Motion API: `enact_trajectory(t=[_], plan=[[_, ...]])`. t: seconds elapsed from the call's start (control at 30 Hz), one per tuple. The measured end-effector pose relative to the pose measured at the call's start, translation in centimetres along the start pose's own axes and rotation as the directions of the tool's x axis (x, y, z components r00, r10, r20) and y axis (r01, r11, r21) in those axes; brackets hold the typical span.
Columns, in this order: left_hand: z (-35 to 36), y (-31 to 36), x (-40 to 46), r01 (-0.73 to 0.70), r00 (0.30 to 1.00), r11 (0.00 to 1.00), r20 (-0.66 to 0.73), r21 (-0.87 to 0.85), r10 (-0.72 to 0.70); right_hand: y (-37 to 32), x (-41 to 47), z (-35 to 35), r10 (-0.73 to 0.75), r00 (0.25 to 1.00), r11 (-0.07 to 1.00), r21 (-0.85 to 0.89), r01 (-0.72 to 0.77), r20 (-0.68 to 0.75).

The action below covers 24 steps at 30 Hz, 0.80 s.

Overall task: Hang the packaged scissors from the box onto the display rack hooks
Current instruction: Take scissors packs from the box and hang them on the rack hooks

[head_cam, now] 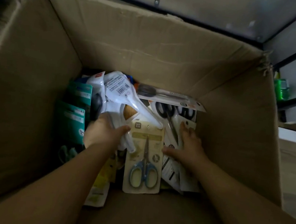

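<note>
Both my arms reach down into a deep cardboard box (151, 52) holding several packaged scissors. My left hand (103, 130) grips a bundle of white plastic scissor packs (119, 93) that fans upward. My right hand (189, 145) lies with fingers spread on a white card with black-handled scissors (169, 118), thumb at the edge of the middle card. Between my hands lies a beige card with blue-handled scissors (144, 158). Teal packs (73, 113) stand at the left. No display hooks are visible.
Another carded pair of scissors (170, 96) leans against the box's far wall. A black metal frame with pale panels (194, 12) runs behind and to the right of the box. Something green (281, 88) sits on the frame at right. Wood-look floor surrounds the box.
</note>
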State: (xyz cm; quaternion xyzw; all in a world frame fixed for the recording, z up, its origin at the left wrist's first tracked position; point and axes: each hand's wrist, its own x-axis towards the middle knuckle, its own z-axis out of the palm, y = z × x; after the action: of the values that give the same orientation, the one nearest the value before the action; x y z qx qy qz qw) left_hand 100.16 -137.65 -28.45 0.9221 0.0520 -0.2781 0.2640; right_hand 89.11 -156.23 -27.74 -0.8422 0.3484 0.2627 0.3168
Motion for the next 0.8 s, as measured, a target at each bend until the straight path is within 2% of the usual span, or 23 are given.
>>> enact_trajectory(t=[0.07, 0.13, 0.27, 0.43, 0.6, 0.67, 0.8], plan=[[0.1, -0.3, 0.0, -0.011, 1.0, 0.999, -0.008, -0.04, 0.011, 0.4, 0.0, -1.5, -0.021, 0.991, 0.998, -0.052, 0.028, 0.131], [0.0, -0.3, -0.2, -0.011, 1.0, 0.996, -0.02, -0.085, 0.009, 0.2, 0.3, -2.6, -0.02, 0.98, 0.998, -0.057, 0.032, 0.199], [-0.5, -0.3, -0.9, 0.014, 0.998, 0.989, -0.06, -0.145, -0.023, -1.1, 0.6, -1.8, 0.028, 0.977, 0.989, -0.151, 0.004, 0.211], [-1.0, -0.8, -1.6, -0.011, 0.999, 0.984, -0.044, -0.176, 0.003, -0.7, 0.4, -0.1, 0.12, 0.954, 0.969, -0.241, -0.052, 0.275], [-0.9, -0.5, -1.6, -0.04, 0.994, 0.979, -0.104, -0.2, 0.019, 0.3, 0.6, -1.0, 0.047, 0.969, 0.991, -0.131, -0.016, 0.243], [-1.4, -0.4, -2.7, -0.071, 0.984, 0.977, -0.175, -0.203, 0.035, 0.5, 0.1, -1.4, 0.045, 0.985, 0.992, -0.123, -0.025, 0.168], [-4.0, 1.1, -6.3, -0.134, 0.967, 0.979, -0.237, -0.154, 0.095, 0.1, -3.5, -4.1, 0.102, 0.995, 0.994, 0.045, -0.102, 0.0]])
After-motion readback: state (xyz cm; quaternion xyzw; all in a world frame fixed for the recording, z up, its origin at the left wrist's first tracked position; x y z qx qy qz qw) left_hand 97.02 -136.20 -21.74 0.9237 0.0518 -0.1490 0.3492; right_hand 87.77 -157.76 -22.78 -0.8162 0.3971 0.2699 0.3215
